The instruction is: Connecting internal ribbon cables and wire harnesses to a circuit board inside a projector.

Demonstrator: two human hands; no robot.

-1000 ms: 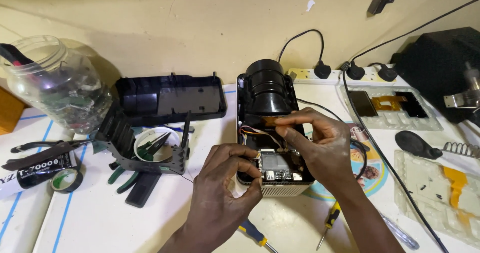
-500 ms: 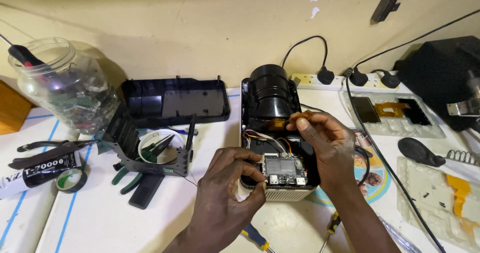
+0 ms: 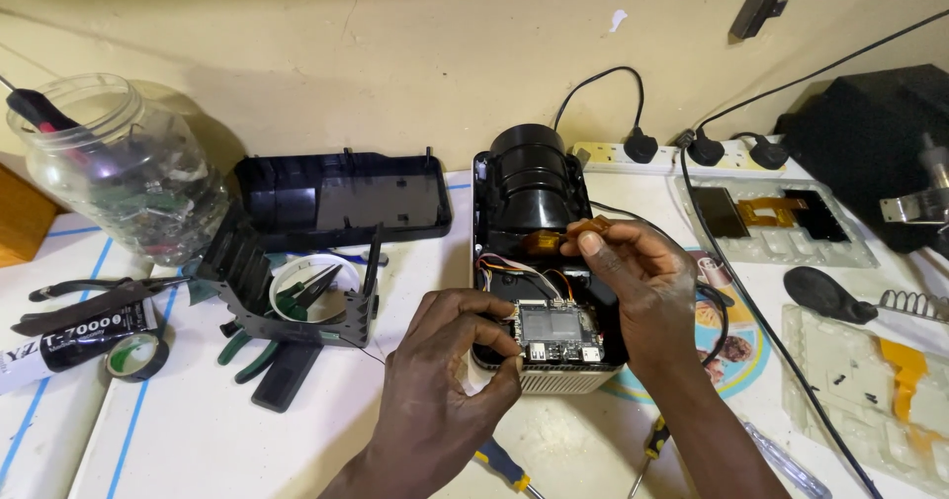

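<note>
An opened black device [image 3: 532, 193] with a round lens barrel at its far end lies in the middle of the white bench. A small circuit board [image 3: 556, 329] and coloured wires show inside its near end. My left hand [image 3: 445, 380] grips the device's near left corner, fingertips at the board's edge. My right hand [image 3: 638, 282] reaches over the right side and pinches an amber flat ribbon cable [image 3: 561, 239] just behind the barrel.
A black cover shell [image 3: 341, 191] and a black frame [image 3: 287, 291] lie to the left, with a clear jar [image 3: 114, 168], pliers [image 3: 84, 290] and a tape roll [image 3: 133, 356]. Screwdrivers [image 3: 504, 464] lie near me. A power strip [image 3: 652, 155], display panels [image 3: 761, 217] and white trays [image 3: 870, 380] are at right.
My right hand has lifted from the board area toward the barrel and now pinches the amber ribbon. My left hand stays on the device's near corner. The view has shifted slightly.
</note>
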